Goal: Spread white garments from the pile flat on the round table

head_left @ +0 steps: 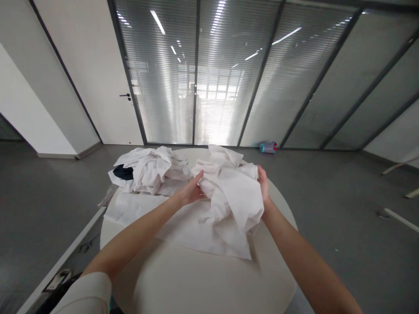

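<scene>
A crumpled white garment (234, 187) is bunched up between my two hands over the round white table. My left hand (193, 189) grips its left side, thumb on top and fingers partly tucked beneath the folds. At its right edge my right hand (262, 181) is closed on the fabric, the fingers mostly hidden behind it. A flat stretch of white cloth (186, 229) lies under the garment and runs left below my left forearm; whether the two are one piece I cannot tell.
Left of my hands, a heap of white clothes (153, 170) with a dark blue piece (123, 172) lies on the round table (209, 283). A blue and red packet (268, 147) rests on the floor by the glass partition (222, 78). Pale furniture legs (401, 218) stand at right.
</scene>
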A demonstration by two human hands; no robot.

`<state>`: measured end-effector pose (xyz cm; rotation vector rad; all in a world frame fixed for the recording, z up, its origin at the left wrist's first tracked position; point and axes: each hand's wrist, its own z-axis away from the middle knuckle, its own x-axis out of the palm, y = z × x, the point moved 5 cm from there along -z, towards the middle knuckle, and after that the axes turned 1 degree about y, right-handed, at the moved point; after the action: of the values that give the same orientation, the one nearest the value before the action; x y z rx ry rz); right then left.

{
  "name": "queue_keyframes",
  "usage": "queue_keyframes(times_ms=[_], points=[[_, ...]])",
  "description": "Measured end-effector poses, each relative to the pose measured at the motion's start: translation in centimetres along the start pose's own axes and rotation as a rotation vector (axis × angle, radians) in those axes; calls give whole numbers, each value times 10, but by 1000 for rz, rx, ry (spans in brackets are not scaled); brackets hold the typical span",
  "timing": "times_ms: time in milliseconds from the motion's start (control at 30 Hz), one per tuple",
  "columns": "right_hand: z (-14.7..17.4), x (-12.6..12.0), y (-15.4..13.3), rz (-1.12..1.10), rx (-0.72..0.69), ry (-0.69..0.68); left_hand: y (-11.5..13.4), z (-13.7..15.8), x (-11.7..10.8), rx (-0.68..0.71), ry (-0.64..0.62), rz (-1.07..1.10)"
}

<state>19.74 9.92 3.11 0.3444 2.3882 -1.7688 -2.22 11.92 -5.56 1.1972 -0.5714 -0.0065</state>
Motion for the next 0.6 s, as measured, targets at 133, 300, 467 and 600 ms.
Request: queue_keyframes(times_ms=[133, 300, 467, 600], points=[[12, -15, 0, -105, 100, -195, 12, 9, -1, 203, 50, 31], [16, -78, 17, -28, 151, -55, 51, 39, -27, 486, 270, -251], [33, -87, 40, 3, 173, -69, 55, 58, -40, 544, 277, -389], [49, -30, 71, 84, 240, -252, 39, 61, -44, 531, 225, -316]])
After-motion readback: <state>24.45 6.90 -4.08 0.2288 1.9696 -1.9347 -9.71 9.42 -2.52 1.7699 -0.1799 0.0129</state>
